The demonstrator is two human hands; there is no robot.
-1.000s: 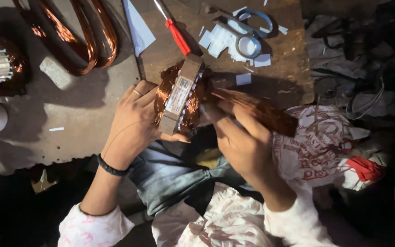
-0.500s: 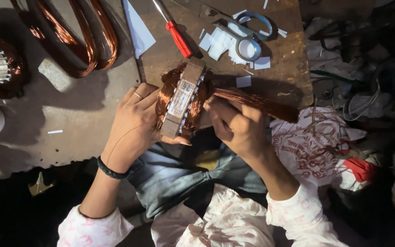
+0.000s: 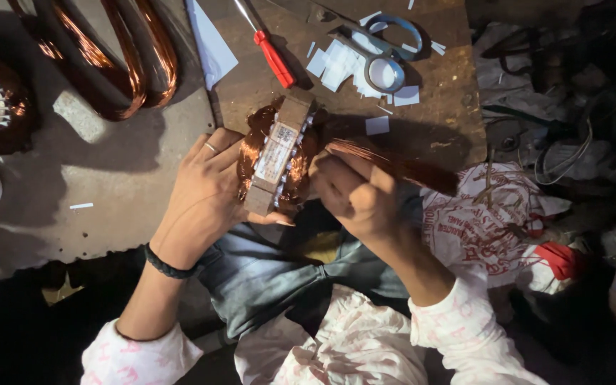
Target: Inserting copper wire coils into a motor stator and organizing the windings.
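Holding a stator (image 3: 277, 153) on edge over the lap, right at the near edge of the wooden board (image 3: 458, 107). The left hand (image 3: 204, 196) is wrapped around its left side, fingers curled snug against the copper winding, thumb tucked under the bottom end. There's a ring on one finger and a dark band on that wrist.

The right hand (image 3: 354, 192) is balled up tight next to the stator's right side, fingers closed on a bundle of copper wire (image 3: 393, 162) that runs from the winding off to the right across the knuckles. Can't tell if the fingertips themselves touch the core, they're hidden behind the fist.

Other stuff around: red screwdriver (image 3: 274, 58) just above the stator, scissors (image 3: 383, 50) sitting on some white paper scraps (image 3: 333, 64) further back on the board, big copper coils (image 3: 119, 68) on the grey floor to the left, and a printed cloth (image 3: 486, 221) to the right.
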